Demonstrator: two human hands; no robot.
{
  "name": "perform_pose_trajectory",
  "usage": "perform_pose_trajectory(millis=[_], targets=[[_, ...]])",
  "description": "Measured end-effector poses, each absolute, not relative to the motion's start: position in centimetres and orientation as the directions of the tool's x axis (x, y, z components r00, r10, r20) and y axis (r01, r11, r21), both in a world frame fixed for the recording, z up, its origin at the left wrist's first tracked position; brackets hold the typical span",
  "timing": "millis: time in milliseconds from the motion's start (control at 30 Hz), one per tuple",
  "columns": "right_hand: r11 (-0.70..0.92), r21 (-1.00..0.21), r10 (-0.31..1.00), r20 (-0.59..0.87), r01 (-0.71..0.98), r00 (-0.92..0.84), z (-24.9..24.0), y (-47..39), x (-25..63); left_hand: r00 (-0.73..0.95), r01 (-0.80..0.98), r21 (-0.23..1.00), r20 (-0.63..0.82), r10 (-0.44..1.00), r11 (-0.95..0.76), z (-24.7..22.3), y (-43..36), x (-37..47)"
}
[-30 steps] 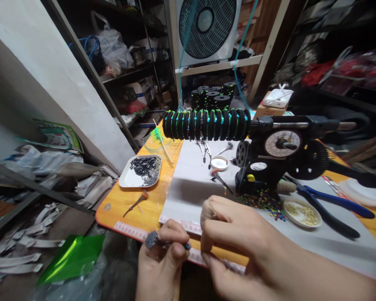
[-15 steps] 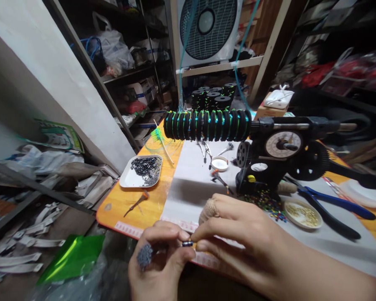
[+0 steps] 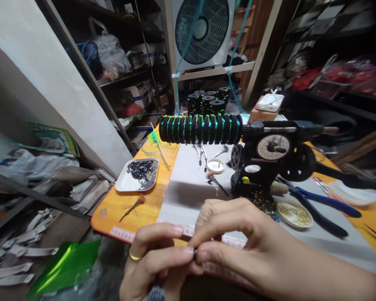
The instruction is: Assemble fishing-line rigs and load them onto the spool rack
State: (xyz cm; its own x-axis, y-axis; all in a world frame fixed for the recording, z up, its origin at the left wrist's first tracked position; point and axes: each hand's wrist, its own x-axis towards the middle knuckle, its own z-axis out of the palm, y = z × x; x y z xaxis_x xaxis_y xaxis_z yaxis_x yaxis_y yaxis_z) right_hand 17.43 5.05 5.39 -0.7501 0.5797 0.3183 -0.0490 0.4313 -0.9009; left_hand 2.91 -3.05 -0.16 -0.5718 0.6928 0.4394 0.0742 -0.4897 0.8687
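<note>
Near the table's front edge, my left hand [image 3: 158,255] and my right hand [image 3: 235,234] meet at the fingertips. Between them is a small black piece [image 3: 195,252], mostly hidden by the fingers. My left hand also holds a grey bundle [image 3: 156,293] low in the palm, partly cut off by the frame. My right hand's thumb and index finger pinch at the black piece, and a beige wrap [image 3: 204,215] shows around one of its fingers. A white tray [image 3: 120,179] of black and grey small parts sits at the left of the table.
A black winding machine [image 3: 269,150] with a coil-wrapped roller [image 3: 200,129] stands beyond the hands. On the right are blue-handled pliers [image 3: 329,200] and a dish of gold bits [image 3: 296,213]. A small white dish [image 3: 215,166] and loose brushlike pieces lie mid-table. A fan [image 3: 202,31] stands behind.
My left hand has turned, its fingers now covering more of the black piece, and the grey bundle has moved lower. The camera view has shifted slightly.
</note>
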Motion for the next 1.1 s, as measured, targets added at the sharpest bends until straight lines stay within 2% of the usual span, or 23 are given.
perform_pose_trajectory(millis=[100,333,633,767,833,900,1033,1100], targets=[[0.452,-0.89,0.573,0.343,-0.062,-0.745,5.3,5.1,17.4,-0.507,0.203,0.793,0.587,0.631,-0.574,-0.7,-2.5,2.6],[0.524,-0.847,0.585,0.432,-0.087,-0.687,4.6,5.2,17.5,-0.521,0.157,0.801,0.564,0.64,-0.578,-0.5,-1.5,2.4],[0.461,-0.887,0.61,0.311,0.008,-0.728,5.4,5.5,17.8,-0.355,0.025,0.751,0.623,0.697,-0.659,-1.4,-0.4,1.8],[0.496,-0.861,0.642,0.28,0.109,-0.714,5.9,5.3,18.2,-0.369,0.015,0.728,0.641,0.673,-0.685,-1.3,-0.1,2.3],[0.553,-0.826,0.634,0.328,0.113,-0.7,6.1,5.2,18.3,-0.431,-0.001,0.726,0.62,0.656,-0.688,-1.2,0.0,2.9],[0.612,-0.783,0.608,0.378,0.11,-0.698,6.2,5.2,18.3,-0.483,-0.098,0.726,0.563,0.671,-0.68,-1.2,-0.1,3.7],[0.68,-0.727,0.587,0.461,0.096,-0.666,5.7,5.1,18.3,-0.543,-0.442,0.711,0.273,0.794,-0.546,-1.2,-0.2,5.5],[0.686,-0.72,0.603,0.478,0.109,-0.639,5.4,5.2,18.3,-0.533,-0.532,0.684,0.187,0.825,-0.499,-1.3,-0.2,5.9]])
